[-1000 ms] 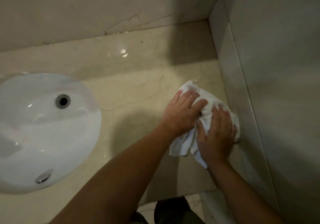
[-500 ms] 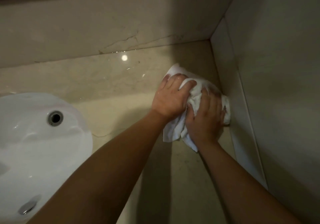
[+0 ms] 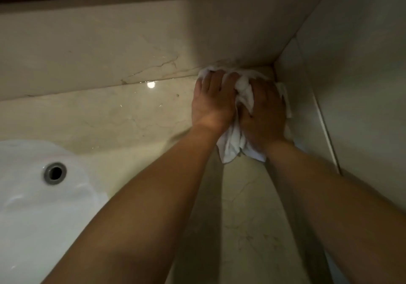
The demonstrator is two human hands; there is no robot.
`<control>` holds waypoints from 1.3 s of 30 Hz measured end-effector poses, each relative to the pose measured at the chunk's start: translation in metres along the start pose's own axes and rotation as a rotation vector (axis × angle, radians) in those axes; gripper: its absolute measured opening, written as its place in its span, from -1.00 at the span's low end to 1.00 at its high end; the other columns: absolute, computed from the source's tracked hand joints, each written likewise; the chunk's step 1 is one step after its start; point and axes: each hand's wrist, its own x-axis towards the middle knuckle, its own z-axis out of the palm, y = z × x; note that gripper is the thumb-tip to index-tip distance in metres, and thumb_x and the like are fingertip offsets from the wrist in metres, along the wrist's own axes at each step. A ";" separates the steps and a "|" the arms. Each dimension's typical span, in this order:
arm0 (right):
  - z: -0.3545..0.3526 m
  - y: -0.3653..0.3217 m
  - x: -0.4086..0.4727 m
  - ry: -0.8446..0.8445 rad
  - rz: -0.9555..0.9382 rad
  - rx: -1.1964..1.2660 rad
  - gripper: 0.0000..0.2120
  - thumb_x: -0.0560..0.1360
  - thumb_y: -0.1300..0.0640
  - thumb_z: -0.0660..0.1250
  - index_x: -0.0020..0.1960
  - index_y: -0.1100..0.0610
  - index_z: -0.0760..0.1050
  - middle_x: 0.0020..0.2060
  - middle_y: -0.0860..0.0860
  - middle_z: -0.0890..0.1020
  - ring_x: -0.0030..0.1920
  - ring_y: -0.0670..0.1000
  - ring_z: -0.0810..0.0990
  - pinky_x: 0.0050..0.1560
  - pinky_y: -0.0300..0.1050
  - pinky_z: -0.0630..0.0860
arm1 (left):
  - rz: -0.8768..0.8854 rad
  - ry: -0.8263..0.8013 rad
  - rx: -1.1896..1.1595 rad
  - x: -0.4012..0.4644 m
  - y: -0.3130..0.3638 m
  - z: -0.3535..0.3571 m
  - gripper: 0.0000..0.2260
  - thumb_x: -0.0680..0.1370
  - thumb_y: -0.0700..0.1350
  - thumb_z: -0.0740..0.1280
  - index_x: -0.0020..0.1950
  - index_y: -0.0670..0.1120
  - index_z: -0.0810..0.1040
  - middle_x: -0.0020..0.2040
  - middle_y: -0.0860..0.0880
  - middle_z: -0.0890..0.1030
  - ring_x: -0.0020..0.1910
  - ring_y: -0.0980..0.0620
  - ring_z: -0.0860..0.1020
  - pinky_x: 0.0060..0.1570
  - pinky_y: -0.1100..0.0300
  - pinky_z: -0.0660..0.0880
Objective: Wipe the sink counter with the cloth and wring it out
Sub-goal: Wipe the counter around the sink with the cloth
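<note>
Counter (image 3: pixel 109 116) corner | left hand (image 3: pixel 212 103), right hand (image 3: pixel 264 116) palms-down on cloth (image 3: pixel 232 143)

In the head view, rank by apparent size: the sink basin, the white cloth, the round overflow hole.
1. Sink basin, largest, though cropped and nearer.
2. White cloth, partly hidden under both hands.
3. Overflow hole, smallest.

Only one view: from head height, looking forward and steeply down over both forearms onto the table (image 3: pixel 131 112). Aimed at the far right corner where back wall (image 3: pixel 131 42) meets side wall (image 3: pixel 362 86), close in. Sink (image 3: pixel 33 207) cut off at lower left.
</note>
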 end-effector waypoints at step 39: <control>0.040 -0.111 -0.170 -0.120 -0.352 0.010 -0.41 0.46 -0.15 0.18 0.36 0.18 0.48 0.34 0.16 0.53 0.39 0.23 0.44 0.33 0.27 0.34 | -0.170 0.051 0.033 -0.231 -0.077 -0.107 -0.69 0.59 -0.10 0.19 0.28 -0.17 0.52 0.18 -0.19 0.56 0.22 -0.19 0.48 0.25 -0.12 0.39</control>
